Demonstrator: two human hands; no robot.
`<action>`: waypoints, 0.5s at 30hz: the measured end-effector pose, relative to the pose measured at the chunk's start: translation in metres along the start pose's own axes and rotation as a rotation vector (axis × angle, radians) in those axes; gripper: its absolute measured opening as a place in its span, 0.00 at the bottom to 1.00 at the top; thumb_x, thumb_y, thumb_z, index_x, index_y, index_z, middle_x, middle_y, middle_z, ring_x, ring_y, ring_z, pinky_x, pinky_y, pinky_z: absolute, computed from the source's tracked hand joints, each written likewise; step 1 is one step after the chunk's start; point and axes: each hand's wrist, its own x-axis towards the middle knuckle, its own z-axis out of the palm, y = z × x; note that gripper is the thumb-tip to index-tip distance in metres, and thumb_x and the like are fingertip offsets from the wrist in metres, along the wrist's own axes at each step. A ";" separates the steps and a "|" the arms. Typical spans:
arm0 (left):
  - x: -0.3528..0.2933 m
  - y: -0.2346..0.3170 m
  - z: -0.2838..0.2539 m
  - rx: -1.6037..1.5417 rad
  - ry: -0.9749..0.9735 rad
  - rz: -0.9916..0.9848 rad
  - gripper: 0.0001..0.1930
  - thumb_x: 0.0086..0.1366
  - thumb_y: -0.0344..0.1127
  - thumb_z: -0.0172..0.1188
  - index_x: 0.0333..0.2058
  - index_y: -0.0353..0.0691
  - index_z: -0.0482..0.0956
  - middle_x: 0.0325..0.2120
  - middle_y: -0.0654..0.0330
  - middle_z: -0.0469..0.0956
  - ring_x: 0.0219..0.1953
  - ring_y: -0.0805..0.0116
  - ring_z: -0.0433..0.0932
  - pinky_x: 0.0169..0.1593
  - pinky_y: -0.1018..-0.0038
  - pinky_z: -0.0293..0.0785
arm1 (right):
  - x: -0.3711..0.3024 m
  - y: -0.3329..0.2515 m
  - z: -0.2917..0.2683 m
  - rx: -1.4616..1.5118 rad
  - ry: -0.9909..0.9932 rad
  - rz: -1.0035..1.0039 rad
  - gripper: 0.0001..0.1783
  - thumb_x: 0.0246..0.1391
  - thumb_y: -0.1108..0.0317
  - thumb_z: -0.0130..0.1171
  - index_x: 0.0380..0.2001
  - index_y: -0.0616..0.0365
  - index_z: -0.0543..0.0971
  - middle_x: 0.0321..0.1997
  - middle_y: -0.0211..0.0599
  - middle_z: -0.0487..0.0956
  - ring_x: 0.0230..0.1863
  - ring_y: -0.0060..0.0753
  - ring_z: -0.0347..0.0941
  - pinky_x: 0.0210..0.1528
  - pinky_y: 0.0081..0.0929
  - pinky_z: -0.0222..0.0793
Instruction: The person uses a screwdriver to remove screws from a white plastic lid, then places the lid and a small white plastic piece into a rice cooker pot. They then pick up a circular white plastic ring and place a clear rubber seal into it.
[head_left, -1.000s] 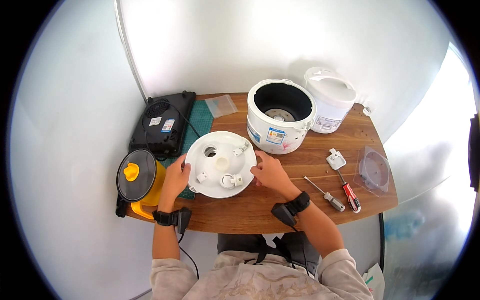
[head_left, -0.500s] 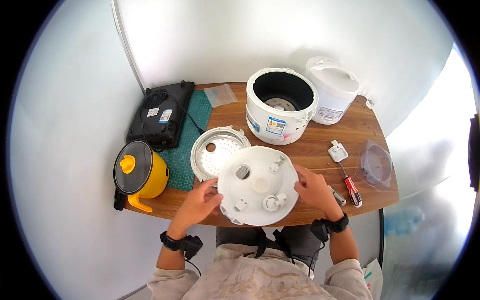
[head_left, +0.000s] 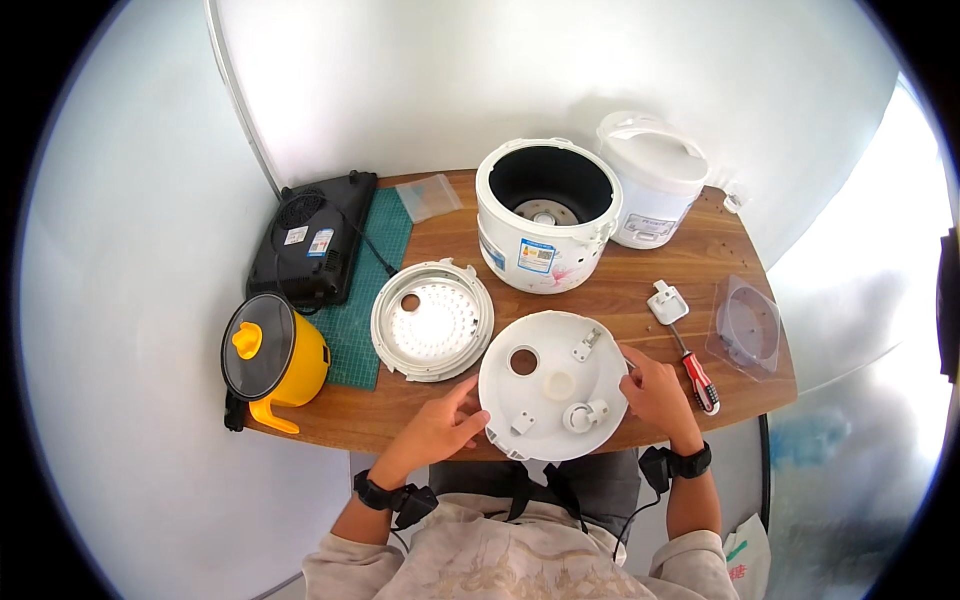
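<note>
Head view shows pale wall (head_left: 400,90) behind wooden table (head_left: 640,270) and white lid (head_left: 550,415)

White round lid (head_left: 553,386): shallow dish, through-hole upper left, pale disc mid-face, three small white fittings (head_left: 581,416) around it. Fittings face up. Held roughly level over table's (head_left: 640,290) near edge.

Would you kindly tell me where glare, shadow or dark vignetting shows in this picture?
Head view: glare whitens the round, perforated silvery metal plate; same view: a soft shadow falls behind the lidded white plastic cooker; same view: fisheye vignetting blackens the corners.
</note>
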 end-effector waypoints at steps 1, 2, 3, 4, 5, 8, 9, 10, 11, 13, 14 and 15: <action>0.002 -0.001 0.001 -0.005 -0.007 0.010 0.36 0.71 0.34 0.59 0.73 0.38 0.54 0.47 0.50 0.81 0.40 0.70 0.83 0.38 0.73 0.84 | 0.000 0.000 -0.001 -0.012 0.024 0.008 0.27 0.52 0.73 0.56 0.58 0.57 0.77 0.22 0.50 0.79 0.24 0.52 0.78 0.32 0.42 0.73; 0.005 -0.003 0.002 -0.012 -0.011 0.020 0.36 0.71 0.34 0.59 0.73 0.38 0.54 0.47 0.51 0.80 0.40 0.70 0.83 0.38 0.73 0.84 | 0.002 0.000 -0.001 -0.025 0.045 0.013 0.27 0.52 0.73 0.56 0.58 0.57 0.77 0.22 0.50 0.79 0.24 0.52 0.78 0.31 0.42 0.73; 0.008 -0.005 0.002 -0.019 -0.015 0.030 0.36 0.71 0.34 0.59 0.73 0.38 0.54 0.47 0.51 0.80 0.41 0.70 0.83 0.38 0.73 0.84 | 0.003 0.000 -0.001 -0.039 0.065 0.019 0.26 0.52 0.73 0.56 0.57 0.57 0.77 0.22 0.50 0.79 0.24 0.52 0.78 0.31 0.42 0.73; 0.011 -0.007 0.002 -0.028 -0.014 0.038 0.36 0.71 0.34 0.59 0.73 0.38 0.54 0.47 0.51 0.80 0.41 0.70 0.83 0.38 0.73 0.84 | 0.004 0.002 -0.001 -0.055 0.069 0.024 0.26 0.52 0.73 0.56 0.57 0.57 0.78 0.22 0.50 0.79 0.24 0.52 0.78 0.31 0.42 0.72; 0.014 -0.008 0.003 -0.038 -0.015 0.047 0.36 0.71 0.34 0.59 0.73 0.38 0.53 0.46 0.51 0.80 0.41 0.71 0.83 0.38 0.73 0.84 | 0.004 0.004 -0.002 -0.073 0.073 0.031 0.26 0.52 0.73 0.56 0.56 0.57 0.78 0.21 0.50 0.79 0.23 0.52 0.78 0.31 0.42 0.72; 0.020 -0.010 0.003 -0.044 -0.024 0.061 0.36 0.72 0.33 0.59 0.73 0.38 0.52 0.46 0.52 0.81 0.41 0.71 0.82 0.38 0.74 0.83 | 0.003 0.010 -0.002 -0.036 0.081 0.062 0.25 0.51 0.73 0.57 0.55 0.57 0.79 0.21 0.50 0.78 0.23 0.52 0.77 0.31 0.43 0.72; 0.022 -0.011 0.004 -0.042 -0.033 0.064 0.36 0.72 0.33 0.59 0.74 0.39 0.52 0.46 0.52 0.81 0.40 0.71 0.82 0.38 0.74 0.83 | 0.001 0.012 -0.003 -0.009 0.085 0.078 0.25 0.51 0.73 0.57 0.55 0.58 0.79 0.21 0.50 0.78 0.23 0.51 0.77 0.31 0.43 0.71; 0.024 -0.011 0.004 -0.029 -0.040 0.060 0.37 0.72 0.33 0.59 0.74 0.39 0.52 0.46 0.52 0.81 0.40 0.71 0.82 0.38 0.74 0.83 | 0.000 0.013 -0.005 -0.023 0.095 0.060 0.24 0.51 0.73 0.57 0.55 0.58 0.79 0.21 0.50 0.78 0.23 0.51 0.77 0.31 0.42 0.71; 0.026 -0.012 0.005 -0.019 -0.050 0.058 0.37 0.72 0.33 0.59 0.74 0.39 0.51 0.46 0.52 0.81 0.40 0.71 0.82 0.38 0.74 0.83 | 0.001 0.013 -0.008 -0.040 0.106 0.044 0.24 0.51 0.73 0.57 0.55 0.58 0.79 0.21 0.49 0.78 0.23 0.50 0.77 0.31 0.42 0.71; 0.031 -0.012 0.011 -0.003 -0.073 0.053 0.37 0.72 0.33 0.58 0.74 0.40 0.49 0.45 0.52 0.81 0.40 0.70 0.82 0.39 0.73 0.82 | 0.002 0.014 -0.014 -0.084 0.128 0.029 0.24 0.51 0.73 0.57 0.54 0.58 0.79 0.21 0.49 0.78 0.24 0.49 0.77 0.31 0.41 0.71; 0.033 -0.011 0.013 0.004 -0.079 0.051 0.38 0.72 0.33 0.58 0.74 0.40 0.49 0.45 0.52 0.81 0.40 0.70 0.82 0.39 0.73 0.82 | 0.004 0.015 -0.016 -0.108 0.137 0.024 0.24 0.51 0.73 0.57 0.54 0.58 0.79 0.22 0.49 0.78 0.24 0.49 0.77 0.31 0.41 0.71; 0.034 -0.010 0.016 0.012 -0.084 0.050 0.38 0.73 0.32 0.57 0.75 0.40 0.48 0.45 0.52 0.81 0.40 0.70 0.82 0.39 0.73 0.82 | 0.005 0.016 -0.018 -0.132 0.145 0.019 0.23 0.52 0.73 0.57 0.54 0.59 0.79 0.22 0.49 0.78 0.25 0.49 0.77 0.31 0.40 0.71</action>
